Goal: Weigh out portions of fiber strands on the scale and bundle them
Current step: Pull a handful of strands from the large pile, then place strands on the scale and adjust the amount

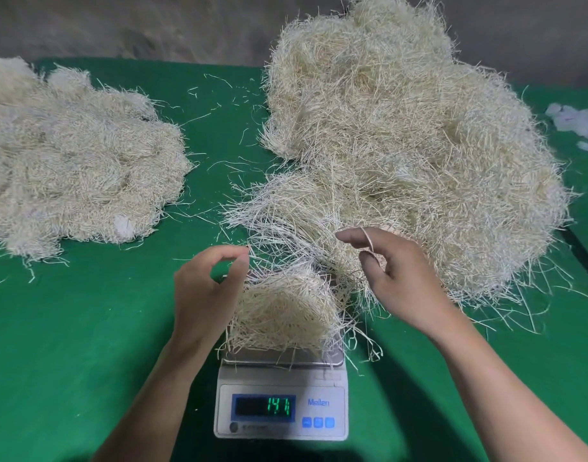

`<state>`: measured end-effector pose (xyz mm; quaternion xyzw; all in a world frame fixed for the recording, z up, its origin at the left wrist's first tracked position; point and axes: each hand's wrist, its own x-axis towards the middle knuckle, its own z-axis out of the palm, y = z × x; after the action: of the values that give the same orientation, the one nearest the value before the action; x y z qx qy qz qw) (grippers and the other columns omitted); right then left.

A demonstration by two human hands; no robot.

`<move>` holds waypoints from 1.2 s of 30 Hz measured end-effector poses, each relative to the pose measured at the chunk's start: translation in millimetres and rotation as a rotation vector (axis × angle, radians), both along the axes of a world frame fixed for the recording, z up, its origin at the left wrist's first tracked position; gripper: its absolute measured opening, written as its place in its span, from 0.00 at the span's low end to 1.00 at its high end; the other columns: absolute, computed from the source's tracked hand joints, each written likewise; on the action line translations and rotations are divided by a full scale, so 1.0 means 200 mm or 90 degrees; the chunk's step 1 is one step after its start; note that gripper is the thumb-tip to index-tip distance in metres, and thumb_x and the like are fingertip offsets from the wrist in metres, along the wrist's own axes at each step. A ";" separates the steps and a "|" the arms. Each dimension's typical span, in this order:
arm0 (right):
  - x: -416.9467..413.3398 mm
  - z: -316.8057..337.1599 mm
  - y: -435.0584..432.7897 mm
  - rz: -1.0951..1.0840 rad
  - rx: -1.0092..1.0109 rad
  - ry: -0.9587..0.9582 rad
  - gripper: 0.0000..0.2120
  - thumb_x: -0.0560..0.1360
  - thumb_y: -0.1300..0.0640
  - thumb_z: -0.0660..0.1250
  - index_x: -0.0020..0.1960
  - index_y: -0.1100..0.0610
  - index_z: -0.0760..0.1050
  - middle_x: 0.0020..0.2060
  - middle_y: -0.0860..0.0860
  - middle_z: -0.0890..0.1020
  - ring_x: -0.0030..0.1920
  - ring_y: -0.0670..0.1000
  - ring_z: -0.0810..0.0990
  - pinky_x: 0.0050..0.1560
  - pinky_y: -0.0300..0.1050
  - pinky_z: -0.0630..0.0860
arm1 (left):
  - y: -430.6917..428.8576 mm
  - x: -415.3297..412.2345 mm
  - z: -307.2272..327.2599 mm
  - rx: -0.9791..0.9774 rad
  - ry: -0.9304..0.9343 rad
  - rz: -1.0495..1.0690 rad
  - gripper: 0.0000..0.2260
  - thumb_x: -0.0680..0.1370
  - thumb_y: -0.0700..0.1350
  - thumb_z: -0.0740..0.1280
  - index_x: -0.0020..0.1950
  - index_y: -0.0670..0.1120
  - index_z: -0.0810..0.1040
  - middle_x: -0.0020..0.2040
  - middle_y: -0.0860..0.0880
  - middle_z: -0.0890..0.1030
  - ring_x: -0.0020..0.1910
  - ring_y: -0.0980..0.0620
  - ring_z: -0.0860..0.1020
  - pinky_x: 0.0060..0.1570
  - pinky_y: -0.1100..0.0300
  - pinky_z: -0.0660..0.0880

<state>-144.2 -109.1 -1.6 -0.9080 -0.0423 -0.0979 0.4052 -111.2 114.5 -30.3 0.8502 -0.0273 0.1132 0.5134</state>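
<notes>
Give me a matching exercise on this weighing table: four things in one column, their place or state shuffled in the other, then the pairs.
Things
1. scale display
2. fiber portion being weighed
3. flatter fiber pile
4. white scraps

Place or state
A. at the far right edge of the table
B. heaped on the pan
C. on the left side of the table
D. lit with green digits

Pairs: 1-D, 2-B, 3-C, 4-A
</notes>
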 end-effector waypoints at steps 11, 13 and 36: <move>0.00 0.00 -0.01 0.009 -0.044 0.020 0.23 0.74 0.72 0.61 0.60 0.48 0.76 0.58 0.45 0.79 0.59 0.40 0.74 0.60 0.23 0.61 | -0.01 0.01 -0.01 0.003 -0.010 -0.013 0.06 0.75 0.39 0.67 0.47 0.47 0.82 0.42 0.62 0.79 0.44 0.73 0.76 0.42 0.81 0.67; 0.00 0.00 -0.01 0.011 -0.057 0.025 0.23 0.74 0.72 0.62 0.60 0.49 0.76 0.58 0.45 0.78 0.58 0.40 0.73 0.58 0.20 0.59 | 0.00 0.01 -0.02 0.008 -0.014 -0.017 0.06 0.75 0.39 0.67 0.47 0.46 0.82 0.42 0.61 0.80 0.44 0.72 0.76 0.42 0.81 0.67; 0.15 -0.49 0.24 0.189 -0.340 0.243 0.45 0.67 0.45 0.74 0.73 0.34 0.47 0.75 0.53 0.54 0.74 0.57 0.53 0.72 0.61 0.53 | -0.01 0.02 -0.27 0.174 0.145 -0.175 0.14 0.78 0.46 0.63 0.63 0.45 0.75 0.59 0.50 0.78 0.51 0.58 0.74 0.43 0.72 0.66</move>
<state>-113.8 -62.1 -99.3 -0.9677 -0.1215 0.1481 0.1640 -106.9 112.2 -84.3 0.9074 -0.0999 -0.0589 0.4040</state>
